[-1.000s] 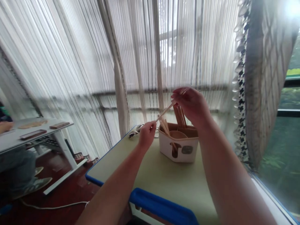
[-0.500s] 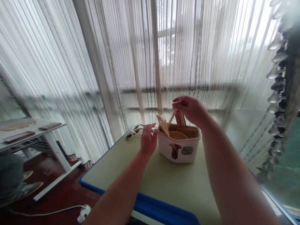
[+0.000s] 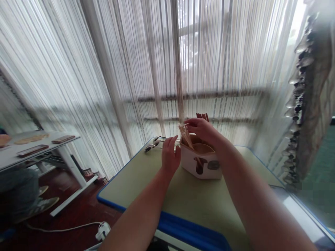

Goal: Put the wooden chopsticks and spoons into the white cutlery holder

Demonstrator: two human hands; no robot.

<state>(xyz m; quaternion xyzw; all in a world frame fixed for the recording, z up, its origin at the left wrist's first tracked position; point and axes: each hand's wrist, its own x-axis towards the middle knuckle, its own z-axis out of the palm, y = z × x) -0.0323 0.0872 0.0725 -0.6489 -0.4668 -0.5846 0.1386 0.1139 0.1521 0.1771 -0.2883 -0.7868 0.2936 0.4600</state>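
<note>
A white caddy (image 3: pixel 192 166) with a tan rim stands on the table. Pale wooden chopsticks (image 3: pixel 187 140) lean in its left compartment, tops wrapped in something clear. My right hand (image 3: pixel 200 128) reaches over the caddy, fingers closed at the chopsticks' upper ends; the fingertips are partly hidden. Behind it, dark reddish-brown chopsticks (image 3: pixel 203 116) stand upright. A round tan divider (image 3: pixel 204 149) shows inside. My left hand (image 3: pixel 170 153) is beside the caddy's left wall, fingers extended and thumb apart, holding nothing. Metal spoons (image 3: pixel 151 146) lie just left of it.
The pale table (image 3: pixel 131 177) has a raised blue edge (image 3: pixel 193 232). At left, a second white table (image 3: pixel 60 144) carries flat brown trays, with a seated person's legs below. A white power strip (image 3: pixel 103 230) with a cable lies on the floor. String curtains (image 3: pixel 141 52) hang behind.
My right hand has moved down and left, from above the caddy with a pale chopstick to the bundle's tops. My left hand stays beside the caddy. The view has shifted slightly.
</note>
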